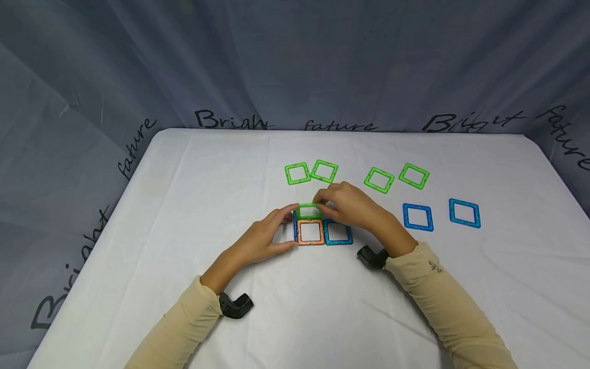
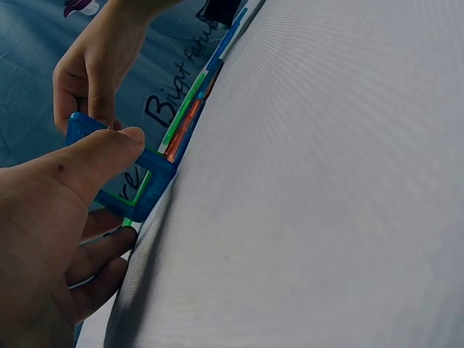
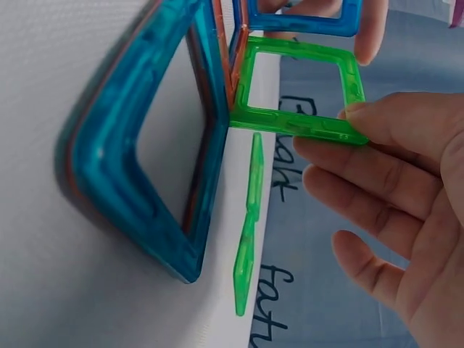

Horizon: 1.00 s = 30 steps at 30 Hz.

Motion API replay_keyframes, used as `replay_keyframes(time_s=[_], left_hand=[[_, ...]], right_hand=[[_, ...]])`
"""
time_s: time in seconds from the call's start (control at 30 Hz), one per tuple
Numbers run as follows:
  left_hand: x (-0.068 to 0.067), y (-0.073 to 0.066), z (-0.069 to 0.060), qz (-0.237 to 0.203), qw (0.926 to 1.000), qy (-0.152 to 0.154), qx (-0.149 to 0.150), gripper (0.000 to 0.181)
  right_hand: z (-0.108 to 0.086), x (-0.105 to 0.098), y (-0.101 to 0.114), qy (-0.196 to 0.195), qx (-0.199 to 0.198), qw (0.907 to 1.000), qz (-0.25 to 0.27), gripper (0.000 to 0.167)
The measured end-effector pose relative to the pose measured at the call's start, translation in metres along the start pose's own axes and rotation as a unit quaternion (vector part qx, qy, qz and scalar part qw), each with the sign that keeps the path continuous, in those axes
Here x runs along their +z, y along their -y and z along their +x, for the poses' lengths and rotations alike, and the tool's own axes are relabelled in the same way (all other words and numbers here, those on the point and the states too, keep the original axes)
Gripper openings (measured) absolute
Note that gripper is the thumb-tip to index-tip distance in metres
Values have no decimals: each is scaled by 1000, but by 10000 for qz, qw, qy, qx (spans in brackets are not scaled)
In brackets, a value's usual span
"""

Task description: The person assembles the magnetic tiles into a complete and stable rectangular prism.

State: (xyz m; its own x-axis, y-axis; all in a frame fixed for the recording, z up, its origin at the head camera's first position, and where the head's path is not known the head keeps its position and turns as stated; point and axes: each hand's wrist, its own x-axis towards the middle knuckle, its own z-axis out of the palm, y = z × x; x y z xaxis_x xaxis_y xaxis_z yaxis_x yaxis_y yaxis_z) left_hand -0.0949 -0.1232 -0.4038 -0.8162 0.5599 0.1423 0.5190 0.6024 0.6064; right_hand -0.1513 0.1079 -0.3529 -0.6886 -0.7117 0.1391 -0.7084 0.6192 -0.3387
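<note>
My left hand point(image 1: 260, 238) pinches an upright blue square magnetic tile point(image 2: 156, 188) at the left end of a small group of tiles. Thumb and fingers of my right hand point(image 1: 348, 205) grip an upright green square magnetic tile point(image 3: 304, 125) by its edge. That green tile stands along the far side of a flat orange tile point(image 1: 311, 243), meeting it at its lower edge. A flat blue tile point(image 1: 338, 242) lies against the orange tile's right side. In the right wrist view, the held blue tile point(image 3: 304, 26) adjoins the green one.
Beyond the hands lie several loose green tiles point(image 1: 297, 182), in a left pair and a right pair point(image 1: 379, 189). Two loose blue tiles point(image 1: 418, 227) lie to the right on the white-covered table point(image 1: 207, 179). A grey curtain point(image 1: 295, 66) with handwriting hangs behind.
</note>
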Motion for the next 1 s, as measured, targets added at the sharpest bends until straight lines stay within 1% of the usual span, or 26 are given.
replay_keyframes(time_s=[0.17, 0.3, 0.73, 1.0], left_hand=[[1, 1, 0, -45, 9999, -98, 73, 83], [1, 2, 0, -69, 9999, -79, 65, 84], [1, 3, 0, -124, 9998, 43, 119, 76], [1, 2, 1, -226, 9997, 57, 47, 75]], right_hand=[[-1, -2, 2, 50, -54, 10000, 14, 13], [-1, -3, 3, 80, -43, 10000, 22, 13], [-2, -4, 5, 202, 18, 9998, 28, 13], [-1, -3, 4, 260, 63, 9996, 65, 14]])
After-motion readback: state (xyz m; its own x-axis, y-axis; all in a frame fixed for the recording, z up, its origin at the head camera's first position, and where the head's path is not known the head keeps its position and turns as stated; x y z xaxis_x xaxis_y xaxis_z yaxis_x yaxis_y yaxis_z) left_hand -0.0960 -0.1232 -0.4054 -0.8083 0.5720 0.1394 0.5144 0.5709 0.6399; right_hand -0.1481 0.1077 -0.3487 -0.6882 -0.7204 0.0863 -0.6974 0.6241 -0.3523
